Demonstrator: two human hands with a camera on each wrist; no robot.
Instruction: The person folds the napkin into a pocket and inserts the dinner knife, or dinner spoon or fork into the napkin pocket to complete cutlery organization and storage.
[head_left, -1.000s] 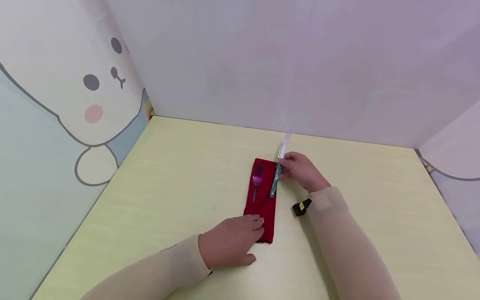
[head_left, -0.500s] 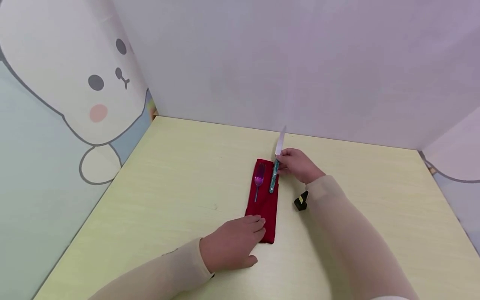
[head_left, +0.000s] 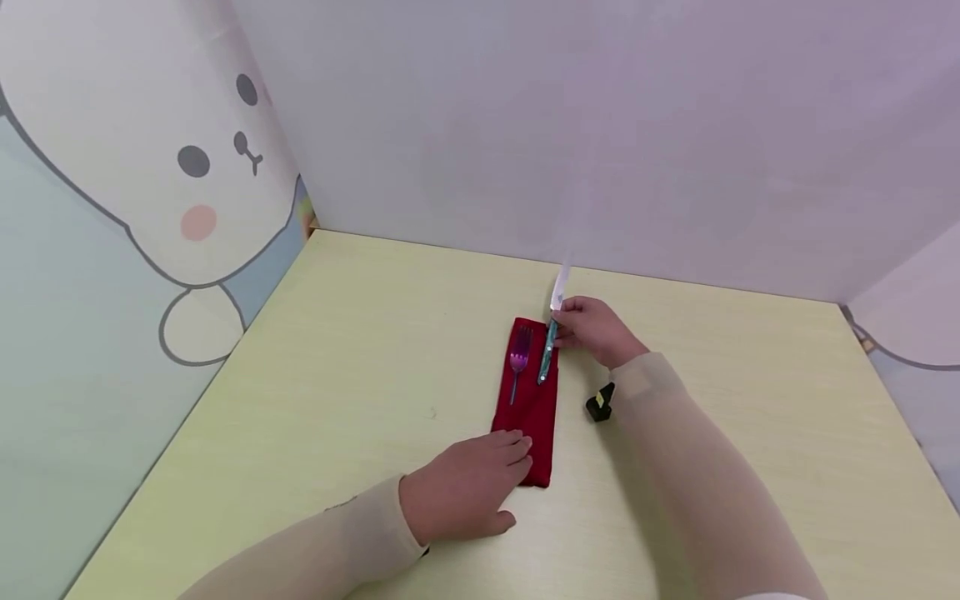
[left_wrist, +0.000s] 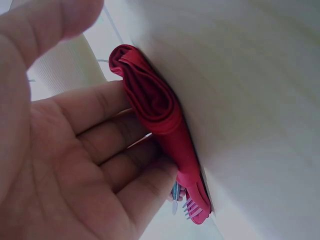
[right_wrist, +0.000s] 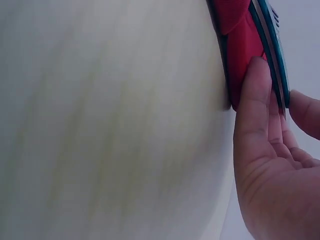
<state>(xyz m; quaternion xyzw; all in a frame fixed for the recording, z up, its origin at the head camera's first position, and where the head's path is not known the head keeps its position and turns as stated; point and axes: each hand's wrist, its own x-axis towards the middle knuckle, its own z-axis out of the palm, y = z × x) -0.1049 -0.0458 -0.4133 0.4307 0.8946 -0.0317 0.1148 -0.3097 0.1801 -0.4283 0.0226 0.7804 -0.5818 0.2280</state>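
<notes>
A folded red cloth napkin [head_left: 534, 425] lies lengthwise on the table, its rolled layers visible at the near end in the left wrist view. On its upper left part rests a purplish metal fork [head_left: 518, 358], tines pointing away. My left hand [head_left: 468, 487] rests with extended fingers on the napkin's lower part, thumb apart on the near side. With thumb and fingers, my right hand [head_left: 596, 331] pinches a knife [head_left: 549, 348] with a teal patterned handle near where handle meets blade. The blade points toward the back wall, and the handle is over the napkin's right side, beside the fork.
The pale wooden table [head_left: 360, 350] extends on both sides of the napkin. A plain back wall [head_left: 525, 142] and a left wall [head_left: 90, 317] with a cartoon animal print border it. A small black device [head_left: 599, 403] is at the right sleeve [head_left: 675, 425].
My right hand has moved the knife slightly left and away from me, then nearly held still, its handle over the napkin. The left hand stays in place; the view shifts slightly.
</notes>
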